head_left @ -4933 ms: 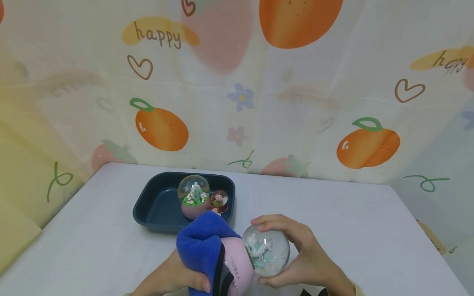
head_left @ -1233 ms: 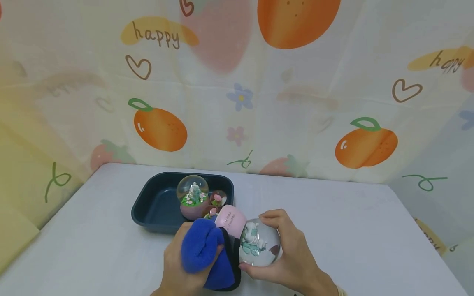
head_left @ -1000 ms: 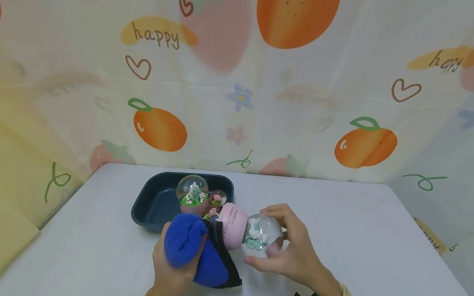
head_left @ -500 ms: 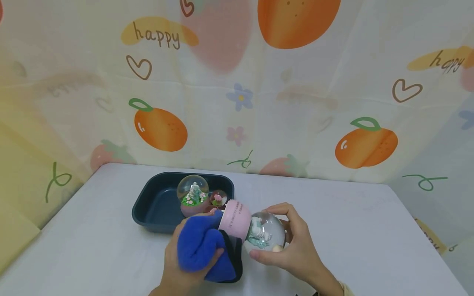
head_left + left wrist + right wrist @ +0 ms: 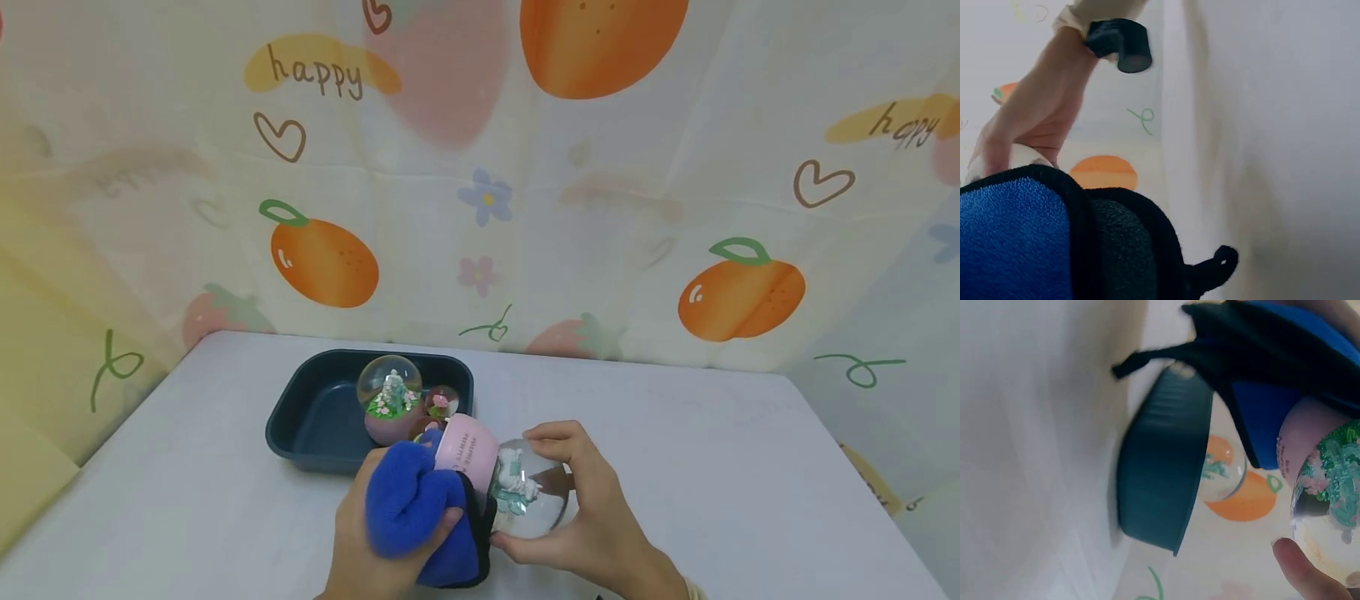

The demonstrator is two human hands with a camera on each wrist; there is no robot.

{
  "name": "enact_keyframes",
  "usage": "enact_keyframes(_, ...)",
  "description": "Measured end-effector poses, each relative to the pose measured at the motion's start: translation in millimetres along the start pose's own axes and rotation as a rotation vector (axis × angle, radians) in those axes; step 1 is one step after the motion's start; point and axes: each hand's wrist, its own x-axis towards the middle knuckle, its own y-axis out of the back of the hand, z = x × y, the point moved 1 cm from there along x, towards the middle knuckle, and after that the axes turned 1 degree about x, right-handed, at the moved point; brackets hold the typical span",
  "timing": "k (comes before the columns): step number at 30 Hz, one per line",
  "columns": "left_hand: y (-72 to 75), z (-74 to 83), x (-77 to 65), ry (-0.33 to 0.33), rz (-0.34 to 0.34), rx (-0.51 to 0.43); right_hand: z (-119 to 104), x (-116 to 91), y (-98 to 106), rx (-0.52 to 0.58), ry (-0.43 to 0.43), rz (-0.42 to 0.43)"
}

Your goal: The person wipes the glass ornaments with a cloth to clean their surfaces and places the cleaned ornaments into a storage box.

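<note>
In the head view, a snow globe [image 5: 536, 508] lies tipped on its side, its pink lettered base [image 5: 467, 450] pointing up and left. My right hand [image 5: 603, 521] grips the glass ball between thumb and fingers. A bunched blue cloth [image 5: 408, 504] with black edging is held in my left hand [image 5: 360, 537], pressed against the pink base. The right wrist view shows the globe [image 5: 1335, 481] with green and pink figures inside, beside the cloth [image 5: 1266, 419]. The blue cloth [image 5: 1010, 237] and its black loop fill the lower left wrist view.
Behind my hands a dark blue tray [image 5: 279, 429] stands on the white table [image 5: 675, 442]. It holds another snow globe [image 5: 390, 392] with a pink base at its right end, and small globes [image 5: 441, 402] beside it. A fruit-patterned curtain [image 5: 600, 275] rises behind.
Earlier the cloth covered the far left of the base, with the globe lower. Since then both hands moved up a little and the globe turned; lately cloth and globe shifted slightly back and forth.
</note>
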Motion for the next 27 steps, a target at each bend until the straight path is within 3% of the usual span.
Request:
enact_keyframes(3,2.2,-0.1,-0.6,0.093,0.010,0.052,1,1,0,-0.028,0.054,0.005)
enact_keyframes(6,4.9,-3.1,-0.5,0.156,0.041,0.076,4,2,1,0.009,0.056,0.025)
enact_keyframes(8,6.8,-3.8,1.2,0.207,0.068,0.057,6,2,3,0.065,0.015,0.030)
enact_keyframes(12,7.9,-2.7,6.1,0.246,0.125,-0.032,11,2,6,0.155,-0.131,0.029)
enact_keyframes(16,7.6,-0.4,9.8,0.303,0.140,-0.001,13,2,8,0.177,-0.226,0.037)
enact_keyframes(22,7.6,-1.1,13.2,0.412,0.123,-0.028,14,4,12,0.203,-0.245,0.072)
enact_keyframes(27,5.2,-3.9,12.5,0.469,0.036,-0.091,15,6,17,0.154,-0.274,0.080)
